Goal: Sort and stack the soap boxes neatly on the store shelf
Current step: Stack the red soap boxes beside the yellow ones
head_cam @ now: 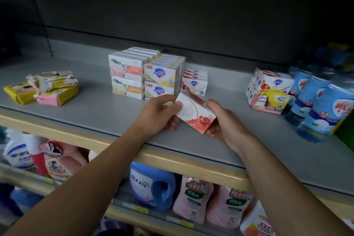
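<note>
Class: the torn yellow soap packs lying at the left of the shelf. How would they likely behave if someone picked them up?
The torn yellow packs would probably feel floppy, since their wrappers look ripped and crumpled. Lying loosely overlapped, they would likely slide apart rather than lift together on the shelf.

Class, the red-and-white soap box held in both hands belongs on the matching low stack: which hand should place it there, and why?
Probably the left hand. It grips the box at the end nearest the red-and-white stack, directly behind it. The right hand holds the nearer end, farther from the stack.
</note>
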The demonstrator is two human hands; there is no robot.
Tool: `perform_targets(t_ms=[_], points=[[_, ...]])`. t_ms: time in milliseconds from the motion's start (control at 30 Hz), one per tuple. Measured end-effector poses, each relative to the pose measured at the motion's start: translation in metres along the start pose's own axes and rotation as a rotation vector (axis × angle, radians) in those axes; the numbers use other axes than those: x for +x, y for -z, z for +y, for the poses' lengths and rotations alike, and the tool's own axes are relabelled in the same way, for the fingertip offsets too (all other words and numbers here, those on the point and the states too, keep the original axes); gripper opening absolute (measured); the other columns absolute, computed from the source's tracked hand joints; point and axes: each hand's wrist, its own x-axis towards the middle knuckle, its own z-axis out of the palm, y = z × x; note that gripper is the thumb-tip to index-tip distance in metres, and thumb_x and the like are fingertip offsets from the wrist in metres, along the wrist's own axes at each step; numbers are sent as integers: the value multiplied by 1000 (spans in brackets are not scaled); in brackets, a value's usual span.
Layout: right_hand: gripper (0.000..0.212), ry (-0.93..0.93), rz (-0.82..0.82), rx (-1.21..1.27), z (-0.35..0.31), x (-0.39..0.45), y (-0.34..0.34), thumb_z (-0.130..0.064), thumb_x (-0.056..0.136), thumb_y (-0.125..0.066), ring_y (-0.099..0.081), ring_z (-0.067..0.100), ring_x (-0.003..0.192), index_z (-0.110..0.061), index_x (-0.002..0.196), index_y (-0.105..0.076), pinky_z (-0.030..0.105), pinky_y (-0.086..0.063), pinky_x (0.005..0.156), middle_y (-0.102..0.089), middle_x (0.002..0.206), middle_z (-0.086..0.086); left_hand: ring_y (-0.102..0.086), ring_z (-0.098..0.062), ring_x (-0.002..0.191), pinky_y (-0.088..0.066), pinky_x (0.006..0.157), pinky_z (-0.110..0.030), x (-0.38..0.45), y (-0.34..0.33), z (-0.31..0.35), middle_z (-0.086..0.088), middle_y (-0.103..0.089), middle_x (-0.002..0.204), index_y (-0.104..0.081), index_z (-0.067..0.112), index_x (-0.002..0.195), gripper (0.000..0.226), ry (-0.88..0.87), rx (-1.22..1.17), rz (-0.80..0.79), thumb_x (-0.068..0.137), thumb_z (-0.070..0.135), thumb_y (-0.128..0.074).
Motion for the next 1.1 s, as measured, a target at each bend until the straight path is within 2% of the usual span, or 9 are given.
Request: perform_targets(t_ms=[133, 200, 267, 400, 567, 733, 833, 1000, 1100], points=[[20, 248, 130, 31, 15, -4, -5, -39, 88, -67, -64, 14, 55, -21, 94, -64, 25, -51, 50, -71, 84, 6, -59, -23, 50, -52, 48, -28, -2, 2, 2, -11, -69, 70, -66, 26, 110, 32, 7, -97, -66, 84, 44, -66], [35, 353, 186, -135, 20, -5, -7, -36, 79, -76, -69, 14, 82, -30, 110, -60, 31, -55, 71, -66, 107, -5, -63, -26, 55, -54, 53, -31, -3, 5, 2, -8, -72, 87, -66, 26, 114, 46, 56, -154, -79, 80, 56, -64], [54, 493, 190, -247, 20, -6, -9, -31, 71, -79, -66, 15, 98, -35, 119, -56, 32, -53, 84, -61, 118, -10, -65, -27, 57, -56, 55, -32, -2, 6, 2, -4, -72, 93, -65, 23, 114, 39, 86, -177, -41, 88, 53, -60], [68, 729, 144, -326, 19, -10, -13, -6, 70, -76, -63, 9, 104, -32, 127, -52, 32, -55, 87, -54, 125, -10, -59, -20, 48, -50, 45, -25, -2, 7, 1, -2, -70, 75, -67, 18, 96, 17, 60, -150, -16, 95, 34, -60], [62, 568, 186, -184, 20, -6, -11, -9, 82, -72, -67, 9, 94, -24, 137, -47, 26, -55, 85, -60, 124, -11, -63, -16, 53, -57, 52, -30, -4, 12, 1, -3, -72, 74, -73, 25, 95, 14, 23, -284, -130, 84, 19, -66], [47, 508, 144, -151, 17, -7, -7, -22, 88, -67, -68, 29, 77, -37, 128, -50, 43, -58, 76, -64, 109, -31, -68, -29, 89, -60, 78, -44, -5, 13, 0, -13, -68, 119, -61, 11, 125, 50, 19, -291, -200, 76, 11, -69], [34, 493, 129, -103, 16, -9, -5, -22, 85, -68, -70, 33, 83, -45, 107, -53, 52, -57, 80, -64, 103, -33, -63, -32, 101, -54, 92, -44, -6, 10, 1, -13, -67, 111, -70, 9, 104, 33, 26, -366, -173, 72, 11, -70], [45, 552, 76, -126, 17, -9, -6, 2, 80, -65, -71, 12, 94, -37, 98, -56, 26, -55, 72, -60, 124, -17, -62, -33, 111, -49, 100, -46, -3, 9, -3, -18, -64, 115, -66, 3, 94, 26, -1, -276, -117, 69, 4, -71], [52, 634, 63, -152, 19, -8, -7, 12, 76, -63, -64, 14, 110, -32, 103, -57, 28, -56, 82, -53, 129, -5, -63, -36, 113, -50, 98, -46, -3, 10, -4, -21, -65, 118, -69, 5, 94, 27, 14, -289, -105, 68, 7, -72]])
